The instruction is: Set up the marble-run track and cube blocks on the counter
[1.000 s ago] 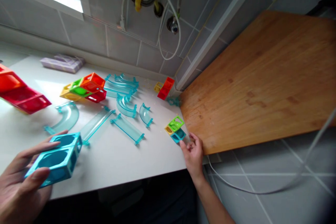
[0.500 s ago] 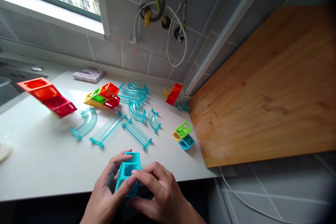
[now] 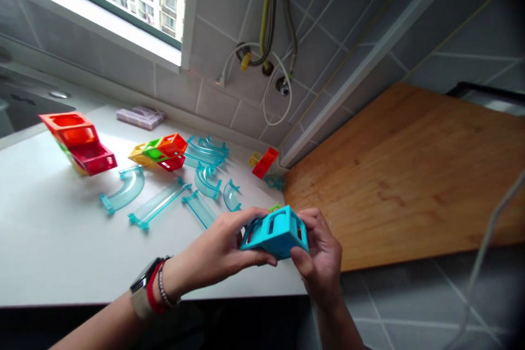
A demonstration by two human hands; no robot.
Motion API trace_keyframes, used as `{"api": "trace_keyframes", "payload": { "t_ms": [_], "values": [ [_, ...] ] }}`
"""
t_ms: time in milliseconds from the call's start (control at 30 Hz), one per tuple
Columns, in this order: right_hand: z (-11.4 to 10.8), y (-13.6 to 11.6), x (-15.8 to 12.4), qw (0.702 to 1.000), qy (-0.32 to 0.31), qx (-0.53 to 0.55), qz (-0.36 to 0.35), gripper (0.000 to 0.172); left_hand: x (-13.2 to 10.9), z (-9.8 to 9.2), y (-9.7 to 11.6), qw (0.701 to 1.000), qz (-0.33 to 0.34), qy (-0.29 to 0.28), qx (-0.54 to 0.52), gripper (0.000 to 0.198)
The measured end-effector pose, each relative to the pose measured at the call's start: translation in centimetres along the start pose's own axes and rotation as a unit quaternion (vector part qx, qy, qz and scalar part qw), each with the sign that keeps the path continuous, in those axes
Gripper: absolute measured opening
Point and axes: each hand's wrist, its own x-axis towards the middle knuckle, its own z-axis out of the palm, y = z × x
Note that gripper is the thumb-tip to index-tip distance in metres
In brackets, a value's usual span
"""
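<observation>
A turquoise hollow toy block [image 3: 279, 232], with openings in its faces, is held tilted above the counter near its front edge. My left hand [image 3: 229, 243] grips its left end, thumb below and fingers over the top. Around the right end, the fingers and thumb of my right hand [image 3: 322, 251] are closed on the same block. Just behind it shows a sliver of a green block [image 3: 274, 208], mostly hidden. Clear blue track pieces lie beyond my left hand: a straight one [image 3: 159, 205], a curved one [image 3: 125, 191] and another curve [image 3: 232, 195].
An orange and red block stack [image 3: 80, 142] stands at left; a yellow, green and orange group [image 3: 159, 150] sits mid-counter. A red block [image 3: 266, 162] is in the far corner. A wooden board [image 3: 402, 191] leans at right. A purple box [image 3: 140, 117] lies near the wall.
Both hands have carried the turquoise block to the right and upward, turning it sideways. The right hand has shifted to its right end. The view has also moved.
</observation>
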Motion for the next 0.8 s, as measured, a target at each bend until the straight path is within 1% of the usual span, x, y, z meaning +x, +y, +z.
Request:
{"api": "trace_keyframes", "payload": {
  "t_ms": [67,100,133,200,267,300,400,467,533,633,733,800],
  "values": [
    [0.6,0.2,1.4,1.0,-0.012,0.0,0.006,0.038,-0.1,-0.3,-0.6,1.0,-0.01,0.018,-0.006,0.051],
    [0.9,0.5,2.1,1.0,-0.004,0.013,0.017,0.037,-0.2,-0.6,-1.0,0.999,-0.014,0.032,-0.001,0.05],
    [1.1,0.8,2.9,0.999,0.014,0.032,0.031,0.037,-0.3,-0.9,-1.3,0.999,-0.018,0.049,0.008,0.049],
    [1.3,1.6,4.9,0.993,0.078,0.074,0.054,0.037,-0.6,-1.6,-1.7,0.995,-0.031,0.084,0.036,0.048],
    [1.2,2.9,7.4,0.987,0.13,0.076,0.059,0.036,-0.9,-2.1,-1.8,0.994,-0.038,0.089,0.052,0.047],
    [1.1,3.7,8.8,0.988,0.132,0.049,0.061,0.037,-1.1,-2.2,-1.8,0.995,-0.036,0.078,0.054,0.047],
    [1.0,6.9,13.2,0.99,0.081,-0.069,0.093,0.054,-1.5,-2.3,-1.7,0.998,-0.008,0.036,0.047,0.05],
    [1.1,9.3,15.7,0.987,0.068,-0.09,0.115,0.059,-1.6,-2.3,-1.9,0.999,0.005,0.022,0.041,0.051],
    [1.1,11.5,17.5,0.984,0.06,-0.102,0.132,0.061,-1.7,-2.2,-2.3,0.999,0.006,0.016,0.039,0.05],
    [0.8,13.5,18.9,0.982,0.045,-0.106,0.151,0.061,-1.8,-2.3,-3.3,0.999,0.001,0.018,0.041,0.049],
    [0.1,14.1,19.2,0.981,0.041,-0.095,0.167,0.062,-1.9,-2.5,-4.1,0.999,-0.006,0.022,0.044,0.05],
    [-0.4,14.3,19.2,0.979,0.056,-0.08,0.177,0.062,-1.9,-2.7,-4.4,0.999,-0.015,0.022,0.046,0.052]
  ]
}}
